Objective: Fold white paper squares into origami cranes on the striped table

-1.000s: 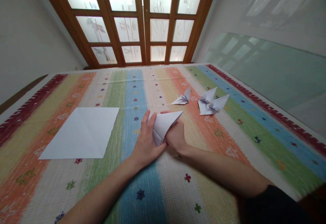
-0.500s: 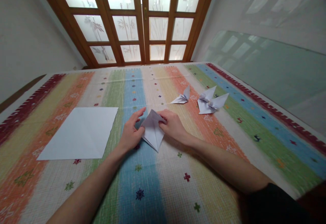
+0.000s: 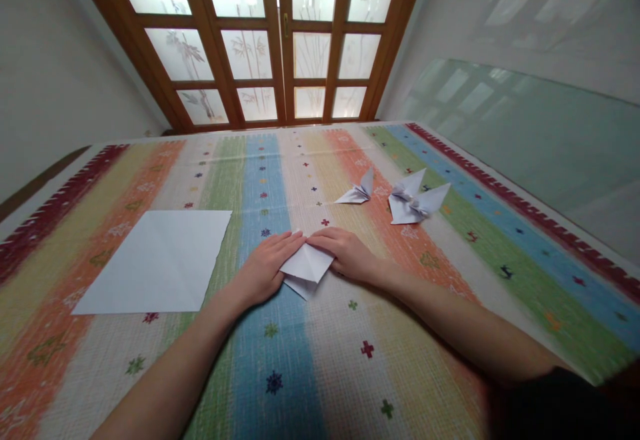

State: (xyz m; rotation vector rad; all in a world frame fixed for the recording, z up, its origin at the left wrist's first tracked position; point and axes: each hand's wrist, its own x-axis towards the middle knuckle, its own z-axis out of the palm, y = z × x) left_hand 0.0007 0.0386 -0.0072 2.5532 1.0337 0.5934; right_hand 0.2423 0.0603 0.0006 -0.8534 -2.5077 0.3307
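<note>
A folded white paper (image 3: 306,268) lies flat on the striped cloth (image 3: 310,360) at the middle of the table. My left hand (image 3: 265,265) rests on its left edge with the fingers stretched out flat. My right hand (image 3: 346,255) lies on its upper right edge, fingers flat as well, the fingertips of both hands almost meeting over the top corner. Both hands press the paper down; neither grips it.
A flat white sheet (image 3: 156,260) lies to the left. Two folded paper figures, a small one (image 3: 358,193) and a larger one (image 3: 416,204), sit beyond my right hand. Wooden doors with frosted glass (image 3: 280,47) stand behind the table; a glass panel (image 3: 525,133) leans on the right.
The paper was held up off the table between both hands, then brought down. Now it lies flat and both hands have flattened onto it.
</note>
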